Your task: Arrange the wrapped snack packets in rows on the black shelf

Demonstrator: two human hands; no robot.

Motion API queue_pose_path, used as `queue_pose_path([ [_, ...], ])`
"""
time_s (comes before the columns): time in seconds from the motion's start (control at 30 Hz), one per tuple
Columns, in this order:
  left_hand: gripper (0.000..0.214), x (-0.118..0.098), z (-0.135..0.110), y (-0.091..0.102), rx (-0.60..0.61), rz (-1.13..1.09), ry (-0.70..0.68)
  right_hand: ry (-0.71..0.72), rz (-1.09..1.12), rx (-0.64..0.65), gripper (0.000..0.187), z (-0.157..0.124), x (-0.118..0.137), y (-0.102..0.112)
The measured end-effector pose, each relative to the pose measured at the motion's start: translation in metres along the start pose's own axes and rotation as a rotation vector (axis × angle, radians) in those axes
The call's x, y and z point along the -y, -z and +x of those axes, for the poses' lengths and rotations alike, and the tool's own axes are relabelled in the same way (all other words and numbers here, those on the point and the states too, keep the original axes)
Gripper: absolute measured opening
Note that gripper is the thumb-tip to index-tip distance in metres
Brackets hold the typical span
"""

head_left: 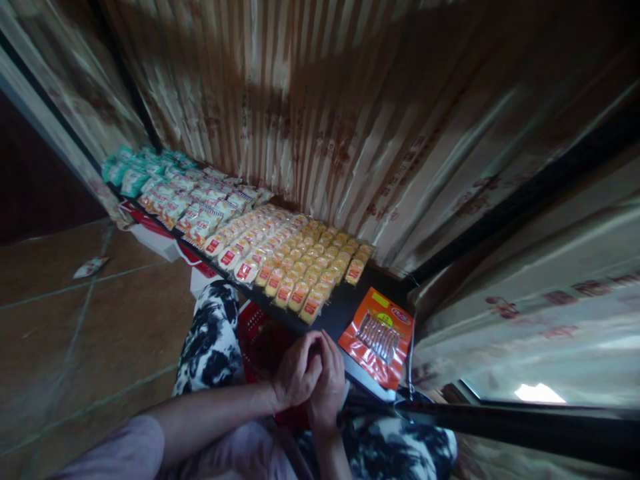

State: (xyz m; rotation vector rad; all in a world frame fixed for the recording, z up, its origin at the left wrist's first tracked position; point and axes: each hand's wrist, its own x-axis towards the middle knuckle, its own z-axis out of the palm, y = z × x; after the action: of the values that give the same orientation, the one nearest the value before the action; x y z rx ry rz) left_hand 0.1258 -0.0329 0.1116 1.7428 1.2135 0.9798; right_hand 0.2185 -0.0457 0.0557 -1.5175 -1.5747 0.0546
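My left hand and my right hand are pressed together in front of me, fingers folded over each other, above a red basket between my knees. I cannot make out anything held in them. Just right of the hands an orange-red foil packet with a clear window lies on the dark shelf. Beyond it, rows of yellow-orange snack packets lie flat on the shelf.
Further left along the shelf lie red-and-white packets and teal packets. A corrugated metal wall stands behind. White boxes sit under the shelf. A loose packet lies on the tiled floor. A dark metal bar crosses at the right.
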Motion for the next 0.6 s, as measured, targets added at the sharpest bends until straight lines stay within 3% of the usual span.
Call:
queue_pose_path([
  [0.1, 0.040, 0.014, -0.018, 0.015, 0.063, 0.113, 0.133, 0.049, 0.047, 0.125, 0.040, -0.023, 0.007, -0.007],
  [0.23, 0.036, 0.051, -0.027, 0.022, 0.228, 0.237, 0.263, 0.087, 0.061, 0.301, 0.040, -0.054, -0.004, -0.030],
  [0.33, 0.035, 0.080, -0.027, 0.021, 0.460, 0.404, 0.490, -0.017, 0.040, 0.498, 0.040, -0.068, -0.007, -0.047],
  [0.43, 0.029, 0.099, -0.026, 0.020, 0.535, 0.456, 0.550, -0.123, 0.113, 0.668, 0.033, -0.069, -0.002, -0.057],
  [0.5, 0.023, 0.106, -0.024, 0.019, 0.562, 0.457, 0.560, -0.186, 0.162, 0.684, 0.022, -0.065, 0.001, -0.059],
  [0.6, 0.018, 0.113, -0.016, 0.017, 0.572, 0.432, 0.586, -0.256, 0.149, 0.602, 0.015, -0.059, -0.001, -0.055],
])
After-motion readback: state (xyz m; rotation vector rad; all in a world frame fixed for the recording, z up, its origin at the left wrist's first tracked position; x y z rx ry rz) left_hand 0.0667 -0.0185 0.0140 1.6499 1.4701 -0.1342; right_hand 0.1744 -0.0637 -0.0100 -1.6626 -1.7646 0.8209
